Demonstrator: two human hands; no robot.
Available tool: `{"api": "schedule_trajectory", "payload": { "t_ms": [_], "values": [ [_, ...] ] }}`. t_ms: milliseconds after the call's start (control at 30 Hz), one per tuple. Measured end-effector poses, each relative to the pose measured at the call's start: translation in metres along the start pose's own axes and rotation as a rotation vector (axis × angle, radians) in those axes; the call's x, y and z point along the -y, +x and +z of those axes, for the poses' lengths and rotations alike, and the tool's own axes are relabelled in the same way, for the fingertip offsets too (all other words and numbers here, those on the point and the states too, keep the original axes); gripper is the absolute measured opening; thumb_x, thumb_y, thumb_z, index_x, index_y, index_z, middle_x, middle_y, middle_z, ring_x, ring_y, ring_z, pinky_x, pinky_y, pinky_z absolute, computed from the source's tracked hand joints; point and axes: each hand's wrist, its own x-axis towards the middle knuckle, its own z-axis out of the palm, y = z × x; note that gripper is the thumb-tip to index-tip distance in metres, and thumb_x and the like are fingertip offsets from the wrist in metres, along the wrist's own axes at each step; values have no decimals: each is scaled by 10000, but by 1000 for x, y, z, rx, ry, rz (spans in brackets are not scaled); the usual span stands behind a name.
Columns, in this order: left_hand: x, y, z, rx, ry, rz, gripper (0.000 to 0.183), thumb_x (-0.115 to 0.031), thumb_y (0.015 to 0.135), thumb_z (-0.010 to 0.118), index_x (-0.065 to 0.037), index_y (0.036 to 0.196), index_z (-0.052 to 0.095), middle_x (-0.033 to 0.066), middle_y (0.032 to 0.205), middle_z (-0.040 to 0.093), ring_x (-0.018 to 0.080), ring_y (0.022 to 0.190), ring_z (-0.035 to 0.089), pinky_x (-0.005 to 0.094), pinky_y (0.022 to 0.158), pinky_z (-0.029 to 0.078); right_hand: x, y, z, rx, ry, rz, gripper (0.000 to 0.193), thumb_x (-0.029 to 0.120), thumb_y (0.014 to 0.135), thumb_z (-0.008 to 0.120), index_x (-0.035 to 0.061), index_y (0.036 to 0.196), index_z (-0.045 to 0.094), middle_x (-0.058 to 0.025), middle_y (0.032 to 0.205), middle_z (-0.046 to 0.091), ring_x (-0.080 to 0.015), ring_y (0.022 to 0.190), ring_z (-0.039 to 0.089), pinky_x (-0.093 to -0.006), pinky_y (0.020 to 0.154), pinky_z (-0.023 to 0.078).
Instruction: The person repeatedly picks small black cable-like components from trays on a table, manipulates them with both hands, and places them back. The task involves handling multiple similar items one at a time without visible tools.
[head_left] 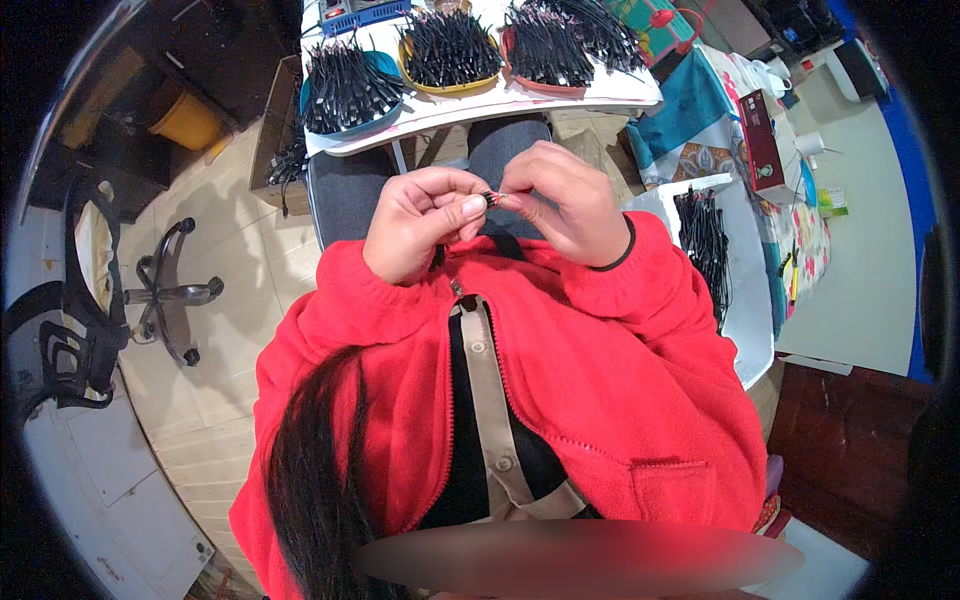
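Above my lap, my left hand (425, 222) pinches the black part of a thin cable (490, 199) between thumb and fingers. Facing it, my right hand (572, 203) has thumb and index finger closed on the cable's short red and pale wire ends. The two sets of fingertips almost meet, and they hide most of the cable's end. Ahead, on the white table, short black cables lie heaped in a blue tray (392, 64), a yellow tray (452, 88) and a red tray (548, 87).
The table's front edge (480, 112) runs just beyond my hands. At my right stands a white foam box (750, 330) with black cables (704, 240). To the left are an open cardboard box (272, 160) and an office chair's base (178, 293). A dark red box (762, 150) stands farther right.
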Motion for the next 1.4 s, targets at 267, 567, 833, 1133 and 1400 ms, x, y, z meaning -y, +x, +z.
{"api": "schedule_trajectory", "payload": {
  "t_ms": [267, 567, 833, 1133, 1400],
  "values": [
    [-3, -6, -2, 37, -298, -66, 142, -28, 871, 601, 31, 999, 622, 48, 693, 578, 60, 565, 458, 181, 473, 272, -6, -5, -24, -124, -201, 94, 254, 58, 748, 721, 20, 986, 639, -103, 951, 652, -251, 869, 627, -315, 770, 490],
    [-1, -6, 0, 50, -357, -90, 149, -62, 873, 613, 18, 998, 625, 36, 700, 564, 56, 559, 432, 184, 466, 261, -1, 7, 4, -166, 16, -205, 280, 67, 689, 760, 27, 943, 650, -98, 895, 639, -234, 800, 620, -313, 700, 491],
    [-7, -3, 3, 61, 330, 164, 134, -62, 862, 639, 18, 969, 643, 47, 728, 613, 106, 603, 541, 227, 573, 434, -4, -11, 7, 41, 581, 348, 113, 118, 859, 645, 15, 853, 600, -41, 817, 613, -146, 751, 562, -273, 690, 451],
    [-1, -6, -1, 22, 176, 103, 116, -30, 866, 630, 31, 963, 652, 35, 773, 623, 73, 660, 546, 205, 581, 433, 5, -18, -2, -46, 153, 283, 155, 117, 817, 671, 34, 942, 637, -78, 878, 621, -194, 785, 600, -282, 679, 468],
    [5, -4, 0, 48, 9, 36, 126, -23, 856, 642, 22, 972, 653, 35, 773, 623, 67, 650, 537, 191, 567, 412, 5, -10, 4, -100, -140, -105, 170, 66, 734, 720, 37, 868, 621, -83, 827, 607, -255, 731, 578, -312, 655, 452]
  ]
}}
